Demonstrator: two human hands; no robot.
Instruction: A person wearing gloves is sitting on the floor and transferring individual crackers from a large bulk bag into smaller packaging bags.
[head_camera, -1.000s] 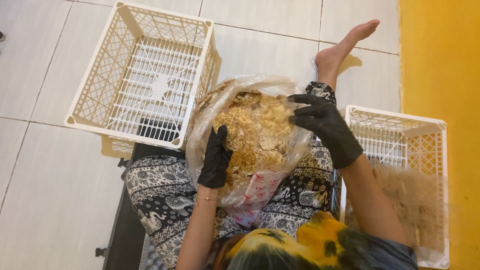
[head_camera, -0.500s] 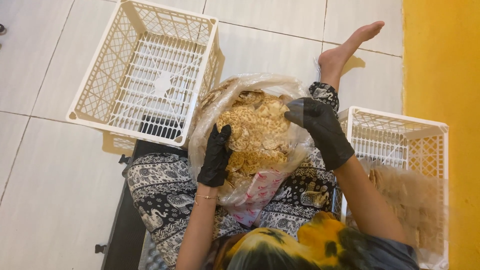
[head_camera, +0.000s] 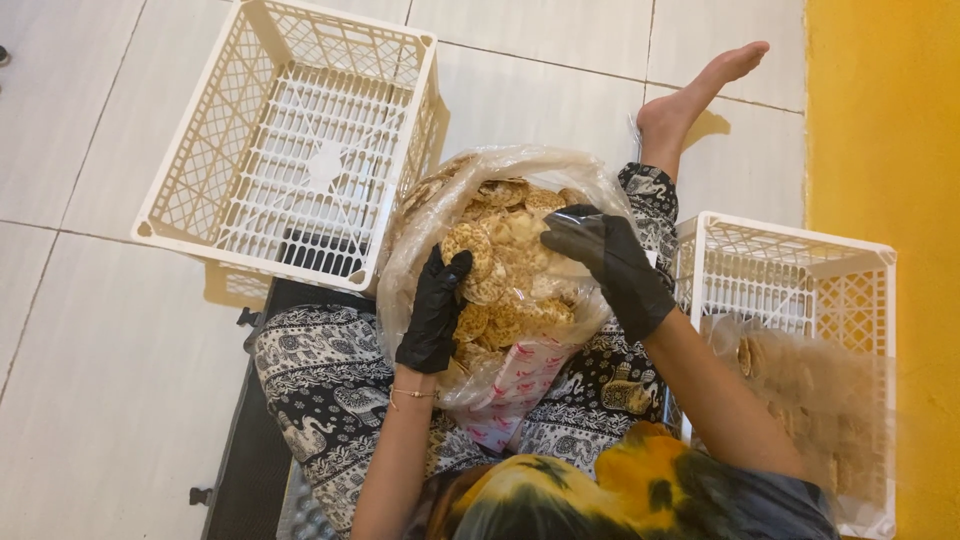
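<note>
At far left, pale floor tiles (head_camera: 90, 330) and the edge of a dark mat (head_camera: 250, 470) under the legs. Next to that, a white lattice crate (head_camera: 300, 150), tipped up on the floor and leaning toward the lap, its open side facing the camera. Below it, patterned black-and-white trousers (head_camera: 320, 380) across the lap. Then the left hand (head_camera: 435, 312) in a black glove, fingers pressed around the left side of a big clear plastic bag (head_camera: 500, 290), gripping it through the film. Inside the bag, a heap of round golden crackers (head_camera: 505, 270), resting on the lap between both hands. On the right side of the bag, the right hand (head_camera: 610, 265), also gloved in black, fingers curled over the top of the cracker pile and closed on a pinch of clear film at the bag's mouth. Beyond the bag, a bare foot (head_camera: 700, 95) stretched out on the tiles. Further right, a second white crate (head_camera: 790, 270) standing just beside the knee, with a filled bag of crackers (head_camera: 810, 390) lying in it. At far right, a yellow wall (head_camera: 890, 120).
</note>
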